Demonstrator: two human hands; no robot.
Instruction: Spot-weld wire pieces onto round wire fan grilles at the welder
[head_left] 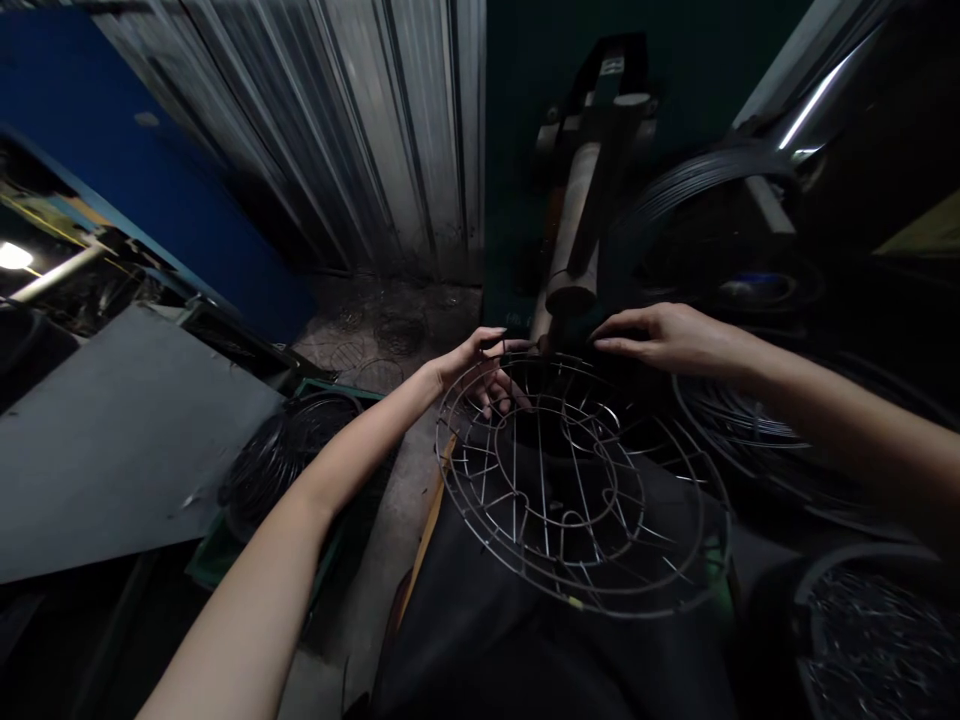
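A round wire frame [547,540], built of metal rings joined by cross wires, lies tilted above the dark cloth over my lap. At its far left rim, my left hand [487,370] grips the frame, with thumb and forefinger reaching toward the machine's lower post. My right hand [660,335] hovers beyond the far right rim, fingers drawn together near that post. Whatever its fingertips pinch is too dark to make out. Just above and between both hands is the blunt end of a thick metal cylinder [571,290] on the machine.
Coils of wire [720,180] hang at right, with more coils below. A bucket of small metal pieces [877,640] stands lower right. To the left are a green crate [214,560] with black wire, a grey panel [127,430] and a blue panel [150,150]. Corrugated metal [360,120] stands behind.
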